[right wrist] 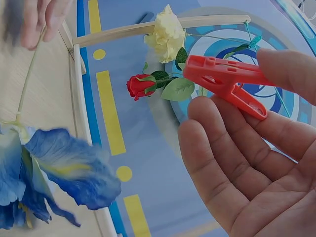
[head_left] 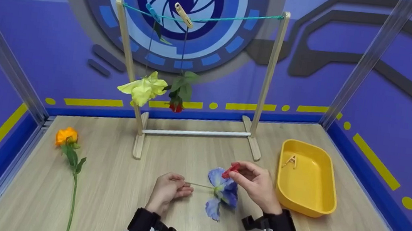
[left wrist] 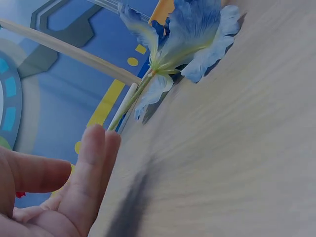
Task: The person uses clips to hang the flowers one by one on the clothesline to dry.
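Between the fingers of my left hand (head_left: 169,189) is the stem of a blue iris (head_left: 225,191), its bloom pointing right over the table. The right wrist view shows the stem's thin end meeting those fingertips, and the petals (right wrist: 74,168) spread wide. Thumb and fingers of my right hand (head_left: 256,183) pinch a red clothespin (right wrist: 224,81) just above the bloom. On a green string (head_left: 236,18), a blue clothespin (head_left: 152,12) holds a yellow flower (head_left: 144,89) upside down. Beside it a wooden clothespin (head_left: 183,15) holds a red rose (head_left: 176,106), also head down.
A wooden stand (head_left: 270,76) carries the string at the back. At the left lies an orange flower (head_left: 67,136) with a long green stem. To the right, a yellow tray (head_left: 309,181) contains a wooden clothespin (head_left: 290,161). Printed panels wall in the table.
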